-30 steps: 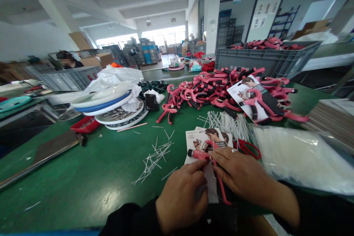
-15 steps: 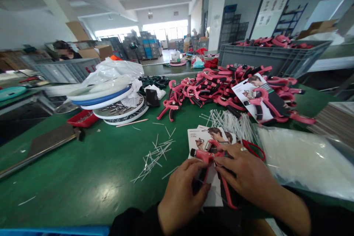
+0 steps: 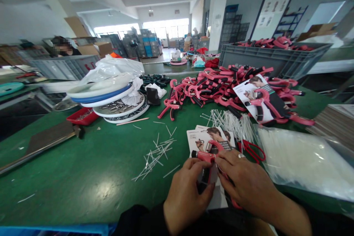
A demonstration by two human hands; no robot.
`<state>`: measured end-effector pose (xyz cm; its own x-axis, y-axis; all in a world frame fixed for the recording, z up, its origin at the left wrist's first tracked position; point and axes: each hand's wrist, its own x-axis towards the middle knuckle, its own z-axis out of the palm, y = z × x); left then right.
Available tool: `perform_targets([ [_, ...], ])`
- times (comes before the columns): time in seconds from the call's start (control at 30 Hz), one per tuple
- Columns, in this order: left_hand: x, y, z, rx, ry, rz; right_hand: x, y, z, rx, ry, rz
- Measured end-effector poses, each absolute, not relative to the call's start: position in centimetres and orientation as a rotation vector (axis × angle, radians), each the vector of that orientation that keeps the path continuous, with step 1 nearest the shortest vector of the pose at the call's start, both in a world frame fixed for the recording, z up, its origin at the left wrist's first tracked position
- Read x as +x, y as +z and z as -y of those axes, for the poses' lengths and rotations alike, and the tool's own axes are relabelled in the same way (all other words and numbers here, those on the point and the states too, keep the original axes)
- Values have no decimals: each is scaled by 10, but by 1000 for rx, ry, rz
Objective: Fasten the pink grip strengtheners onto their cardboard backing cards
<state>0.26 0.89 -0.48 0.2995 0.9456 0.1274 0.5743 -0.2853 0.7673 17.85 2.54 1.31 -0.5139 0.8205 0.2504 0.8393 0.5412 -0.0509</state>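
Note:
A pink and black hand grip strengthener [image 3: 206, 156] with a metal spring lies on a printed backing card [image 3: 194, 138] at the front of the bench. My left hand [image 3: 185, 190] is curled round its left handle, thumb and fingers almost meeting. From the other side, my right hand [image 3: 246, 175], with a ring on one finger, presses over the strengthener and card; its fingers cover the right handle. What the fingertips pinch between the hands is partly hidden. Another card [image 3: 231, 140] shows beneath the first. Red-handled scissors [image 3: 256, 151] lie just beyond my right hand.
Behind the cards is a bunch of white cable ties [image 3: 229, 121]; a bag of them [image 3: 306, 162] lies right. Cut pieces [image 3: 155, 160] are scattered left. A pile of strengtheners [image 3: 204, 84] and a grey crate [image 3: 254, 59] stand behind. Stacked round trays [image 3: 110, 97] are at left.
My right hand has shifted slightly down and closed further over the strengthener, covering more of its right handle. My left hand has moved slightly right and down, still round the left handle.

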Motion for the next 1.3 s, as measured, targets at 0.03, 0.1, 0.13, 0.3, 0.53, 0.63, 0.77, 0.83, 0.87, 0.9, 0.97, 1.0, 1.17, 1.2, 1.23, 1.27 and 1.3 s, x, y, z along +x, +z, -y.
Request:
perform_targets([
  [0.03, 3, -4, -9, 1965, 790, -1354, 178, 14, -24, -1393, -119, 2549],
  [0.1, 3, -3, -9, 1968, 792, -1359, 178, 15, -23, -1407, -93, 2558],
  [0.13, 4, -3, -9, 1971, 797, -1357, 179, 16, -23, -1429, -67, 2555],
  [0.3, 6, -3, -8, 2007, 803, -1335, 182, 15, -22, -1517, 66, 2537],
  [0.53, 7, -4, -7, 2039, 768, -1342, 179, 12, -19, -1523, 16, 2566],
  [0.63, 8, -3, -5, 2072, 769, -1344, 179, 17, -21, -1506, 46, 2570],
  [0.77, 7, 2, -5, 2090, 755, -1358, 198, 14, -27, -1332, 244, 2557],
  [0.83, 8, 5, -6, 2109, 769, -1374, 220, 5, -34, -1354, 242, 2483],
  [0.87, 9, 6, -7, 2127, 774, -1388, 233, 0, -39, -1470, 164, 2402],
  [0.9, 10, 7, -8, 2155, 771, -1401, 247, -5, -44, -1616, 41, 2325],
  [0.97, 13, 8, -12, 2237, 740, -1426, 270, -14, -54, -1745, -14, 2306],
  [1.0, 15, 8, -13, 2284, 717, -1438, 278, -17, -58, -1788, -21, 2325],
  [1.17, 25, 8, -16, 2454, 585, -1479, 279, -20, -72, -1952, -9, 2426],
  [1.2, 26, 10, -16, 2475, 545, -1493, 275, -19, -75, -1979, 1, 2442],
  [1.23, 27, 12, -16, 2494, 503, -1508, 272, -18, -79, -2003, 19, 2460],
  [1.27, 28, 14, -15, 2509, 464, -1518, 269, -16, -83, -2027, 45, 2480],
  [1.3, 29, 17, -15, 2519, 431, -1521, 267, -13, -88, -2052, 79, 2499],
])
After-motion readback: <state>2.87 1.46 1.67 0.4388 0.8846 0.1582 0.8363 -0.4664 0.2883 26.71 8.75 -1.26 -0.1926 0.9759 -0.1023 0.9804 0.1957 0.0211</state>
